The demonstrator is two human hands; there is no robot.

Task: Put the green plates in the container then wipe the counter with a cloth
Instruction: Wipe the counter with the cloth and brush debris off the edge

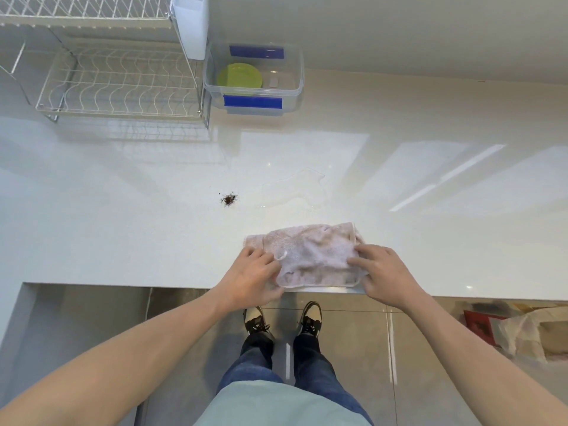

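White, glossy stone forms the table (pixel 123 229), which fills the middle band of the frame from edge to edge. Grey floor tiles (pixel 353 348) run along the bottom, with the person's two shoes (pixel 282 318) at bottom centre. Upper left stands a white wire dish rack (pixel 120 84), its lower tier bare of dishes. Just right of the rack, at top centre, sits a clear plastic container (pixel 292 84) with blue clips on its near and far sides; green plates (pixel 239 75) lie inside it, toward its left end. At lower centre, a pale pinkish cloth (pixel 313 253) lies crumpled at the near edge of the table. The left hand (pixel 252 278) holds the cloth's left side, its fingers curled and pinching the fabric. The right hand (pixel 384 272) rests on the cloth's right side, fingers spread and pressing down. Beyond the cloth, right of centre, a thin clear puddle (pixel 295 189) spreads on the table. Left of the puddle, well apart from the cloth, lies a small heap of dark brown crumbs (pixel 229 199).
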